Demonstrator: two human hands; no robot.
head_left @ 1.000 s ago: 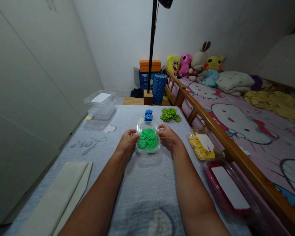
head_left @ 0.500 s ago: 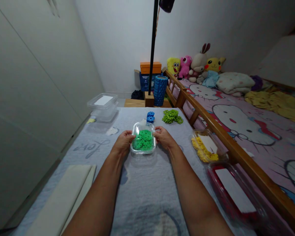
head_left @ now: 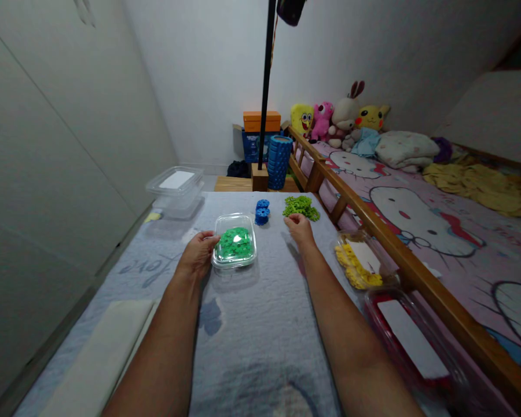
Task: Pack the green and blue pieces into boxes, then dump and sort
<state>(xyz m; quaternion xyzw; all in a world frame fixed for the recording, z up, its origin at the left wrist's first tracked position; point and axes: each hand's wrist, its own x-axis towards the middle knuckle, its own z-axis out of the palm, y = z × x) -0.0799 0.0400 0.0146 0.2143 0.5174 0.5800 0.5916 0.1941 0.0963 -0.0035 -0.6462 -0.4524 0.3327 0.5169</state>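
My left hand (head_left: 198, 253) grips the left edge of a clear plastic container (head_left: 237, 266), thumb on its top and fingers at the side. Green flower-shaped plastic pieces (head_left: 234, 242) fill it. My right hand (head_left: 299, 227) is off the container, just in front of a loose pile of lime-green pieces (head_left: 303, 206). Its fingers are loosely bent and partly apart, with nothing visible in them. Two small stacks of blue pieces (head_left: 262, 216) stand between the container and the lime pile.
Right of my arm lie a container with yellow pieces (head_left: 356, 269) and a red-filled container (head_left: 412, 336), beside the wooden bed rail (head_left: 373, 229). Stacked clear containers (head_left: 176, 191) stand at the far left. Folded white cloth (head_left: 99, 347) lies near left; a black pole (head_left: 264, 98) rises behind.
My right hand has let go of the container and moved right and away toward the lime-green pile. My left hand has moved left with the green-filled container.
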